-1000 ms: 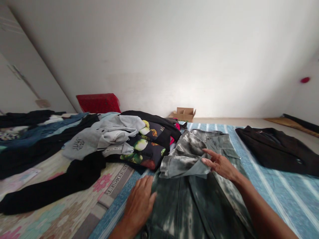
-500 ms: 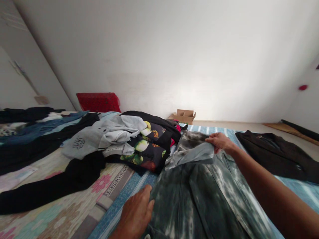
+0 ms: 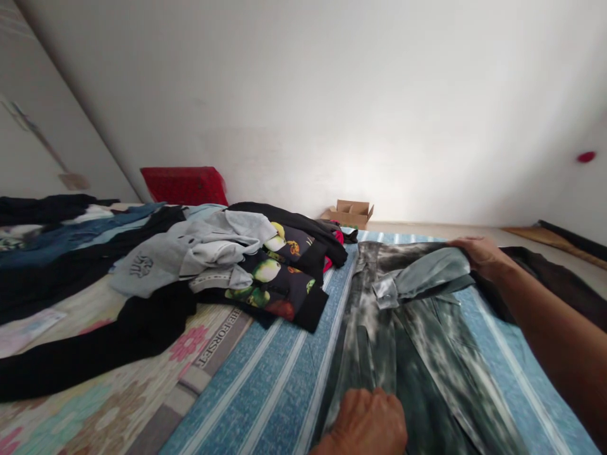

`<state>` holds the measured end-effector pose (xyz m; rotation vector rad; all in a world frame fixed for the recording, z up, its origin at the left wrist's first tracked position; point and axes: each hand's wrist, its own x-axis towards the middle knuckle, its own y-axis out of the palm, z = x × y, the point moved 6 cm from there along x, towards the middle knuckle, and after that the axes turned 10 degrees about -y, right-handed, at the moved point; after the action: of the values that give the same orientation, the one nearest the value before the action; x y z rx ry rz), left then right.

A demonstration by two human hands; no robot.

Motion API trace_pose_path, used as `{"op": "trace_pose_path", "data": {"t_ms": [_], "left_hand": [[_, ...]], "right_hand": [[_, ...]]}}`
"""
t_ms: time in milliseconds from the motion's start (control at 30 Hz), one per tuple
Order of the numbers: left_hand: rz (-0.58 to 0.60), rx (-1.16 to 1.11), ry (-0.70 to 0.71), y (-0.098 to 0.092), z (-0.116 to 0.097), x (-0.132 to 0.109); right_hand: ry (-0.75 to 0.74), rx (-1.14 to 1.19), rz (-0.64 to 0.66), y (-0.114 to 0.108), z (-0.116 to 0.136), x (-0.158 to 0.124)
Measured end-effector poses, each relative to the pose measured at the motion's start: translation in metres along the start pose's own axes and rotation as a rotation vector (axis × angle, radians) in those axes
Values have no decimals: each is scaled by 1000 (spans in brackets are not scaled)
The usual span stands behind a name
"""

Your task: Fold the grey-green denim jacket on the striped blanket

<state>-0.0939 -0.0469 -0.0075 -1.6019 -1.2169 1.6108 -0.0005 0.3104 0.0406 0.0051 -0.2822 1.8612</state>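
Note:
A pair of grey-green tie-dyed trousers point(image 3: 427, 354) lies on the blue striped cloth, legs toward me and waist end away. My right hand point(image 3: 481, 253) is closed on the waist edge at the far right, lifting it so the pale grey inner side shows. Nearer me, my left hand point(image 3: 370, 417) is a fist, knuckles up, closed on the left leg; its fingertips are hidden. Partly behind my right forearm lies a dark brown garment point(image 3: 550, 278).
Left of the trousers is a heap with a grey printed shirt point(image 3: 165, 259) and a black fruit-print garment point(image 3: 279, 284). More dark clothes and a denim piece lie farther left on a floral sheet point(image 3: 109, 411). An open cardboard box point(image 3: 353, 213) and a red case point(image 3: 184, 186) stand by the wall.
The trousers have shifted right, away from the clothes heap, baring more blue cloth. My right hand moved right with the waist edge; my left hand moved right and closed on the leg.

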Motion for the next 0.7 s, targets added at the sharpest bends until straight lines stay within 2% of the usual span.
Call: {"op": "trace_pose_path", "data": {"t_ms": [167,400,567,700], "left_hand": [[-20,-2,1,5,-2,-1],[-92,81,-54,-3,0,-13],[-138,98,-62,4,-1,-14],[-150,83,-79,7,-1,-14]], "right_hand": [[65,-18,7,-11,-25,-16],[35,64,63,-10,-26,-22],[37,9,55,-11,-36,-30],[-32,-50,15,-20,-33,-31]]}}
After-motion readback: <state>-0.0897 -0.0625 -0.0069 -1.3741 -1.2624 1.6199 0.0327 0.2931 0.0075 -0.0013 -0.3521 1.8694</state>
